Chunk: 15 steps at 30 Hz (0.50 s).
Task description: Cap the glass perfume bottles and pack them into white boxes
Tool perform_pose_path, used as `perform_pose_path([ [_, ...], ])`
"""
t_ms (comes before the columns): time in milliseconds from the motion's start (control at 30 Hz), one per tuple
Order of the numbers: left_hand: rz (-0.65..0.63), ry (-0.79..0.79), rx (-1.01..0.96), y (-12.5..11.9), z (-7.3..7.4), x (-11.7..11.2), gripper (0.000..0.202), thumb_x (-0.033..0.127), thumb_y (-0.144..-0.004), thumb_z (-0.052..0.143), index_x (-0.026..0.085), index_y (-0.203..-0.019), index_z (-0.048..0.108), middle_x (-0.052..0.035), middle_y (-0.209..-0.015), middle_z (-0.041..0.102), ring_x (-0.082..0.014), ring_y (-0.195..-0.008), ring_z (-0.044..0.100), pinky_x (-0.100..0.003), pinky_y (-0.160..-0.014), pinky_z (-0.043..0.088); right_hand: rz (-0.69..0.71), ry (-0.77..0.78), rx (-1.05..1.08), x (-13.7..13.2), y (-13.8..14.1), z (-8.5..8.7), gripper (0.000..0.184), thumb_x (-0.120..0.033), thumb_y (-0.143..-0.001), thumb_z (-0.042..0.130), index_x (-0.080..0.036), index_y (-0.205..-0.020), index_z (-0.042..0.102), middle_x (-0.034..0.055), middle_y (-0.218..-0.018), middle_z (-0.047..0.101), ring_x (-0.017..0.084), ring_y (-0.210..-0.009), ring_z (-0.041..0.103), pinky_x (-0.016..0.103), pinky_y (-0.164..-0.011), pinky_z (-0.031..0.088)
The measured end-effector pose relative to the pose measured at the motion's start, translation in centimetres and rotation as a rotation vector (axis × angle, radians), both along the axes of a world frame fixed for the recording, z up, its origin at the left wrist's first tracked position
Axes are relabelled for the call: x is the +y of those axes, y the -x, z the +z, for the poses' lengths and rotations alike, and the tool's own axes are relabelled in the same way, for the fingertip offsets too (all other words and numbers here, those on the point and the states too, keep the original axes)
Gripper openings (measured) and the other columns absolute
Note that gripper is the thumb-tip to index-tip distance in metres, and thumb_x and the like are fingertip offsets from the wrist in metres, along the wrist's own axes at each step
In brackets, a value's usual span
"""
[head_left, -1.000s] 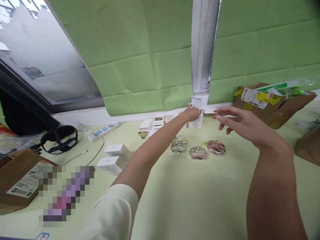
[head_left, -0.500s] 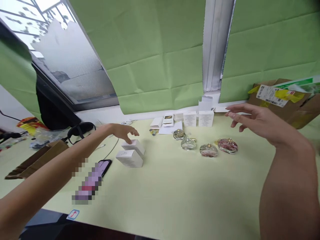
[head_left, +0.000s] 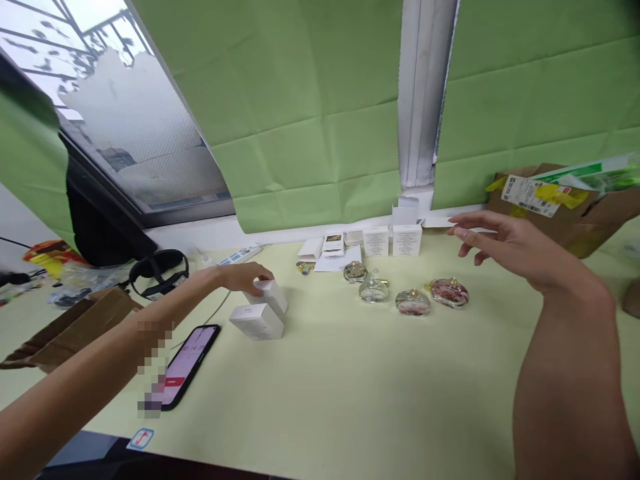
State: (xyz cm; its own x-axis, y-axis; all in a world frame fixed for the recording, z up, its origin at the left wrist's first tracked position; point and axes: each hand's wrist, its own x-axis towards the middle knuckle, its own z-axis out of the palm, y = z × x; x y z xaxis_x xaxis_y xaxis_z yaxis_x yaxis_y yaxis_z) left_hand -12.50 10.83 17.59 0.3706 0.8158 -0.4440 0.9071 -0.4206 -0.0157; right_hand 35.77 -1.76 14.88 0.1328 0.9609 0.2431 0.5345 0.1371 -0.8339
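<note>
My left hand (head_left: 246, 277) is lowered over the farther white box (head_left: 274, 299), thumb on its near side and fingers along its far edge, closed around its top. A second white box (head_left: 257, 321) sits directly in front of it. My right hand (head_left: 505, 243) hangs in the air at the right, fingers apart and holding nothing. Nearest to it on the table lies a reddish perfume bottle (head_left: 450, 293). To its left are a pinkish perfume bottle (head_left: 413, 304), a clear perfume bottle (head_left: 373, 291) and a dark-patterned perfume bottle (head_left: 355, 272).
White boxes (head_left: 376, 241) and opened packaging (head_left: 333, 245) stand along the back. A cardboard box (head_left: 570, 220) occupies the back right. At the left are a phone (head_left: 193, 367), a brown paper bag (head_left: 85, 327), a black headset (head_left: 160, 270) and a power strip (head_left: 241, 255).
My left hand has come down from just above the farther white box and its fingers have closed around the top. My right hand stays raised and open. The view has shifted slightly.
</note>
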Motion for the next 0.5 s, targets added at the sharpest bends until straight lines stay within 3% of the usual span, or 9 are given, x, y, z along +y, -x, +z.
perform_pose_path([
  [67, -0.007, -0.031, -0.008, -0.8, 0.3, 0.4, 0.061, 0.062, -0.071, 0.060, 0.022, -0.116, 0.067, -0.0058, -0.109, 0.070, -0.0247, -0.099, 0.061, -0.027, -0.082, 0.044, 0.005, -0.012, -0.003, -0.1, 0.1, 0.1, 0.041, -0.061, -0.082, 0.060, -0.037, -0.116, 0.065, 0.0000, -0.117, 0.068, 0.017, -0.082, 0.065, 0.031, -0.063, 0.054],
  [167, -0.070, -0.096, -0.084, -2.6, 2.1, 1.7, 0.061, 0.061, -0.073, 0.058, 0.021, -0.118, 0.065, -0.0059, -0.115, 0.068, -0.0229, -0.098, 0.061, -0.025, -0.079, 0.045, 0.007, -0.016, -0.004, -0.2, 0.3, 0.2, 0.042, -0.061, -0.083, 0.060, -0.036, -0.116, 0.065, 0.0007, -0.117, 0.068, 0.017, -0.082, 0.065, 0.031, -0.063, 0.054],
  [333, -0.346, -0.244, -0.280, -9.6, 5.5, 4.5, 0.053, 0.048, -0.083, 0.056, 0.022, -0.129, 0.056, -0.0043, -0.121, 0.066, -0.0193, -0.102, 0.060, -0.026, -0.084, 0.043, 0.009, -0.008, 0.003, -0.3, 0.1, 0.2, 0.043, -0.060, -0.083, 0.060, -0.033, -0.116, 0.064, 0.0037, -0.114, 0.068, 0.019, -0.084, 0.064, 0.032, -0.065, 0.054],
  [400, -0.435, -0.284, -0.335, -13.3, 5.6, 5.4, 0.049, 0.044, -0.084, 0.056, 0.020, -0.127, 0.056, -0.0057, -0.123, 0.064, -0.0197, -0.104, 0.060, -0.027, -0.086, 0.042, 0.009, -0.008, 0.005, -0.4, 0.0, 0.3, 0.044, -0.060, -0.083, 0.060, -0.032, -0.116, 0.064, 0.0046, -0.113, 0.068, 0.020, -0.084, 0.064, 0.033, -0.065, 0.054],
  [500, -0.572, -0.308, -0.392, -18.7, 4.0, 6.5, 0.043, 0.040, -0.087, 0.054, 0.020, -0.125, 0.058, -0.0072, -0.125, 0.061, -0.0209, -0.106, 0.058, -0.030, -0.087, 0.042, 0.015, -0.021, 0.024, -0.6, 0.0, 0.4, 0.044, -0.059, -0.083, 0.060, -0.032, -0.117, 0.063, 0.0047, -0.114, 0.068, 0.020, -0.084, 0.064, 0.033, -0.065, 0.054],
])
